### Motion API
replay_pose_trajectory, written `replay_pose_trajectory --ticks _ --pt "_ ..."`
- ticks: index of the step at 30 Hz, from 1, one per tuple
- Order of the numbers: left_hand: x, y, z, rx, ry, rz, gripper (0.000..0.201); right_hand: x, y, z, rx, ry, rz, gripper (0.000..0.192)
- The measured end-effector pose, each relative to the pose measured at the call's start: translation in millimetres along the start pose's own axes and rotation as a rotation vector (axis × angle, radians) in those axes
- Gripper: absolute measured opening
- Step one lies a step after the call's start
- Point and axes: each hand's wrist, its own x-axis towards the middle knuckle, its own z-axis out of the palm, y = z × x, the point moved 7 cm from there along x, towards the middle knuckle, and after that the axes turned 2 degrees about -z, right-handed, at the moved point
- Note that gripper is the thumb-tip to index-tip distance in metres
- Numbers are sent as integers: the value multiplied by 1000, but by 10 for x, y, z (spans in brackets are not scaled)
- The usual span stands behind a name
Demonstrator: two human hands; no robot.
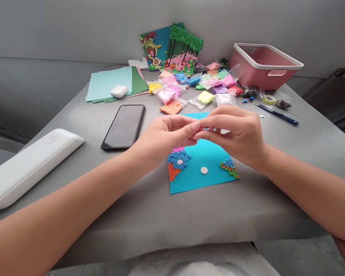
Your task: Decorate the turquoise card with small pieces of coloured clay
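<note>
My left hand (169, 138) and my right hand (235, 130) meet fingertip to fingertip above a blue sheet (201, 182). Both are closed in a pinch, and whatever lies between the fingers is hidden. Beneath them, the sheet's left side carries a blue clay flower (179, 161) with a pale centre, set among small blue, orange and pink clay rings. A flat white clay disc (204, 170) sits near the sheet's lower middle. Blue, green and red clay pieces (230, 167) cover its lower right corner. My hands cover part of the sheet's upper area.
Several bags of coloured clay (205, 98) lie beyond the sheet, before two decorated pictures (185, 48). A pink basket (264, 71) and a dark blue tool (281, 116) are at right. To the left are a phone (123, 126), white case (119, 91), paper sheets (109, 78) and white device (34, 166).
</note>
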Motion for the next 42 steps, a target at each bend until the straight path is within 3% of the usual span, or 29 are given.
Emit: replay_pose_trajectory --ticks 5,11,17,20,26,32,38,42 --pt "-18 27 -47 -131 45 -9 29 68 -49 -50 -11 -32 36 12" --pt "-49 4 20 -94 25 -28 29 70 -55 -67 -33 -126 -7 16" --pt "-32 -81 38 -202 26 -119 47 -69 -51 -21 5 -49 -98 5" --pt "-27 -118 46 -188 -1 -153 49 -119 -57 -11 7 -20 -89 11" --pt "-67 -80 54 -44 -19 -102 35 -158 -93 -64 33 -33 -13 14" --pt "-75 -46 78 -118 3 -47 28 -216 92 -205 79 43 227 19" --pt "-61 -105 141 -196 -24 -85 29 -193 -92 -148 86 -52 40 34" --pt "-81 -135 186 -263 -52 -115 29 -195 -167 -154 48 -61 0 34"
